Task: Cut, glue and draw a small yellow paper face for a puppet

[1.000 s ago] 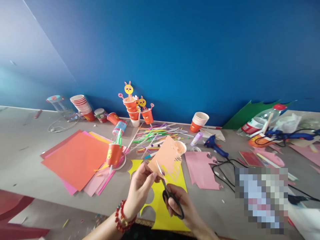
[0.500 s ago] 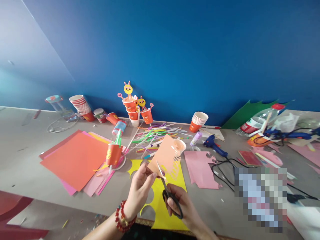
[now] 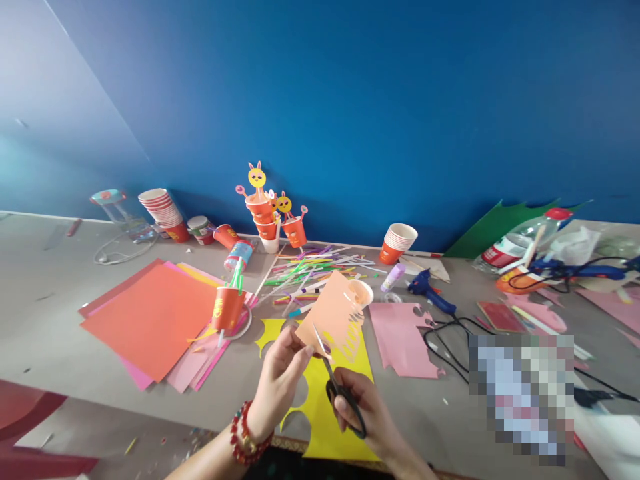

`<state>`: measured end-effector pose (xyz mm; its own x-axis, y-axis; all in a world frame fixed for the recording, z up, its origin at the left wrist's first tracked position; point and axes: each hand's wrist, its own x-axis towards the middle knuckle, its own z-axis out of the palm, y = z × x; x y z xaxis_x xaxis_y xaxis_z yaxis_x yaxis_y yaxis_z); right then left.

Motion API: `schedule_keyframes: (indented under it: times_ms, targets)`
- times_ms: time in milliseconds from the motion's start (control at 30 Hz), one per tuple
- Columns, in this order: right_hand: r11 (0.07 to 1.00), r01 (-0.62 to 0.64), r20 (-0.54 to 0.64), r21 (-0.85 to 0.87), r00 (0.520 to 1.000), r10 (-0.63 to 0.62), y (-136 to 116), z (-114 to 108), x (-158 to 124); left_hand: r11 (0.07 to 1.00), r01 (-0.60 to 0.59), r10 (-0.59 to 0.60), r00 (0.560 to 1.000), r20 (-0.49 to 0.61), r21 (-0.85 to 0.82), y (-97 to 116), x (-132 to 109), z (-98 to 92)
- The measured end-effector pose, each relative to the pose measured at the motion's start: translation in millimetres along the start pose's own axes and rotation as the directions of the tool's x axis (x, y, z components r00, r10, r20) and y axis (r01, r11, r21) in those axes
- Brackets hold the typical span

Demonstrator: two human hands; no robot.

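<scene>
My left hand (image 3: 286, 363), with red beads at the wrist, pinches the lower left corner of a peach sheet of paper (image 3: 327, 308). The sheet is raised above the table, and its right edge is cut into curved notches. My right hand (image 3: 363, 403) has its fingers through the handles of black-handled scissors (image 3: 345, 405). The scissor blades lie at the sheet's lower edge, close to my left fingertips, slightly parted. Beneath both hands is a yellow paper sheet (image 3: 340, 427) with round cutouts along its left side.
Stacked coloured paper (image 3: 150, 320) and an orange cup (image 3: 227, 310) holding green straws lie left. Loose straws (image 3: 310, 270) and bunny-decorated cups (image 3: 263, 217) are behind. At right are a notched pink sheet (image 3: 400, 340), a blue glue gun (image 3: 430, 292) and black cables (image 3: 440, 347).
The peach sheet's notched right part has tilted very slightly. Both hands and the scissors stay almost in the same place.
</scene>
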<state>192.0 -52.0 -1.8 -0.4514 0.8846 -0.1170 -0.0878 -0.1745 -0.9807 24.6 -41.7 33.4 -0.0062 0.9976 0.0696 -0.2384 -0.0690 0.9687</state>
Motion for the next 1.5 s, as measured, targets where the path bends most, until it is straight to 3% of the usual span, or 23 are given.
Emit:
schedule_keyframes:
  times_ms: [367, 667, 900, 1100, 1267, 1367, 1433, 1500]
  targets:
    - [1.000, 0.006, -0.028, -0.018, 1.000, -0.007, 8.7, 3.1, -0.5, 1.000, 0.006, -0.006, 0.999, -0.036, -0.004, -5.9, -1.4, -1.1]
    - [0.999, -0.004, 0.027, -0.035, 1.000, 0.005, 3.1, -0.4, -2.7, 0.996, 0.053, -0.053, 0.999, 0.006, -0.066, -10.1, 0.3, -0.9]
    - [0.988, -0.124, 0.061, -0.088, 0.990, 0.129, -3.2, -18.7, -18.1, 0.970, 0.137, -0.135, 0.991, 0.021, -0.203, -20.8, 6.0, -3.0]
    - [0.956, -0.283, -0.032, -0.075, 0.959, 0.281, -4.0, -41.7, -40.5, 0.960, 0.147, -0.147, 0.989, 0.019, -0.239, -28.3, 9.7, -5.7]
    - [0.982, -0.118, -0.137, -0.145, 0.986, 0.098, -3.8, -60.0, -54.1, 0.953, 0.107, -0.113, 0.994, -0.006, -0.283, -24.1, 15.3, -10.7]
    - [0.984, 0.000, -0.137, -0.178, 0.990, -0.025, -2.2, -64.7, -57.8, 0.954, 0.064, -0.057, 0.998, 0.033, -0.294, -13.9, 20.8, -10.9]
    - [0.985, 0.069, -0.177, -0.155, 0.980, -0.096, 1.6, -65.0, -59.8, 0.950, 0.048, -0.028, 0.997, 0.069, -0.308, -6.8, 23.8, -7.9]
    - [0.983, 0.139, -0.288, -0.118, 0.943, -0.168, 7.3, -64.6, -62.2, 0.939, 0.046, -0.010, 0.994, 0.107, -0.340, -1.4, 25.4, -2.1]
